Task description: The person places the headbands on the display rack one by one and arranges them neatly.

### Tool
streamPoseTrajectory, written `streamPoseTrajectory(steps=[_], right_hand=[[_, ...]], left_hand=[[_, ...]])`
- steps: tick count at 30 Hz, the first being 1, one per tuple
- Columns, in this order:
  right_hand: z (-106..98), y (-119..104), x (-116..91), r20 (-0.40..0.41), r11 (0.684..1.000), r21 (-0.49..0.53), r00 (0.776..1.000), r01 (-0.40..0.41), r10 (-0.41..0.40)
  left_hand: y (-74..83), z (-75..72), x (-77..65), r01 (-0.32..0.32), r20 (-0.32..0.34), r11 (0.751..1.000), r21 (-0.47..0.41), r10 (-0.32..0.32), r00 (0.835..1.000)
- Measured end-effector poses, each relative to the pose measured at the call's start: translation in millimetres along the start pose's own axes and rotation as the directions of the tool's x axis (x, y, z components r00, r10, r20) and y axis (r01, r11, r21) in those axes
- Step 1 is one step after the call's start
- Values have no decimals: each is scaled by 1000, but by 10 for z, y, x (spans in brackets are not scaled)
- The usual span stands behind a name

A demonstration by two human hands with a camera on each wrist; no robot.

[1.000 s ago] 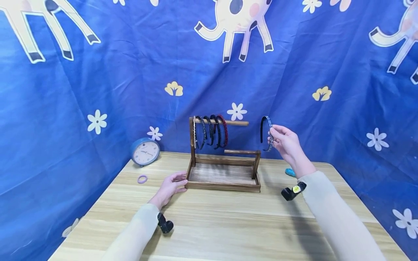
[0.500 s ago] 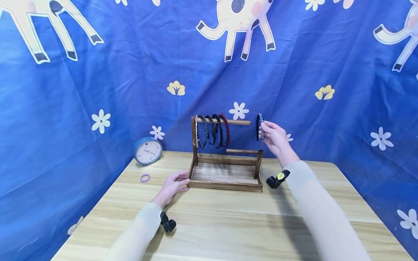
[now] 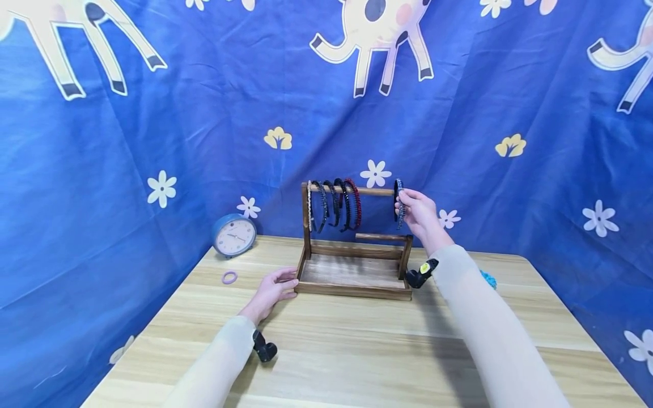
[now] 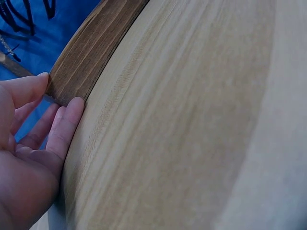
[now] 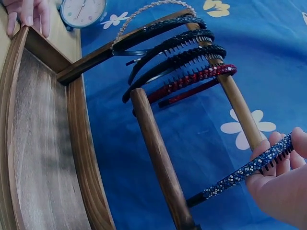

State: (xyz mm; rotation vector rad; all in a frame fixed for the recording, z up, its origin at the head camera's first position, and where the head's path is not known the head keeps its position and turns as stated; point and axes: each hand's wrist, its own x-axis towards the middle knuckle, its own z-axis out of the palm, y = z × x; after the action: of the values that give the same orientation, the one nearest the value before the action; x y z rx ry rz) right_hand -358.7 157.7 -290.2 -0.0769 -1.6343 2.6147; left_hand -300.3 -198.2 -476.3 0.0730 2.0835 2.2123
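Note:
My right hand (image 3: 419, 214) pinches a blue glittery toothed headband (image 5: 240, 173) between thumb and fingers. The headband hangs at the free right end of the rack's upper rod (image 5: 240, 110); whether the rod tip lies inside its loop I cannot tell. Several headbands, one beaded pale, some black and a red one (image 5: 201, 79), hang along the rod's left part. With fairly straight fingers, my left hand (image 3: 270, 292) touches the front left corner of the wooden rack's tray (image 3: 352, 291). The left wrist view shows thumb and fingertips against that dark wooden corner (image 4: 91, 57).
A shorter lower rod (image 5: 158, 148) stands on the tray's right post, below the held headband. On the table's left are a blue round clock (image 3: 234, 236) and a purple ring (image 3: 229, 277). Something turquoise (image 3: 488, 279) lies partly behind the right sleeve. A blue cloth hangs behind.
My right hand has carried the blue headband leftward, from right of the rack to the upper rod's end. The left hand stays at the tray corner. The view has shifted slightly.

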Motion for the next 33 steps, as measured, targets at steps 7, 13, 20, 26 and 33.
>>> streamPoseTrajectory(steps=[7,13,20,26,33], right_hand=[[141,111,50,10,1000,-8,1000,-15,15],[262,202,33,18,999,-26,1000,-22,23],[415,277,31,51,999,-34,998,-29,31],[465,351,37,62,998,-53,997,-38,42],[458,419,63,48,996,-70,997,-62,65]], left_hand=[[20,2,-20,0,8,1000,-6,1,1000],[-36,15,-10,-9,-6,1000,-11,9,1000],[-37,12,-6,-10,-18,1000,-6,10,1000],[-32,14,-7,-13,-25,1000,-7,13,1000],[-25,24,-2,-9,-26,1000,-7,9,1000]])
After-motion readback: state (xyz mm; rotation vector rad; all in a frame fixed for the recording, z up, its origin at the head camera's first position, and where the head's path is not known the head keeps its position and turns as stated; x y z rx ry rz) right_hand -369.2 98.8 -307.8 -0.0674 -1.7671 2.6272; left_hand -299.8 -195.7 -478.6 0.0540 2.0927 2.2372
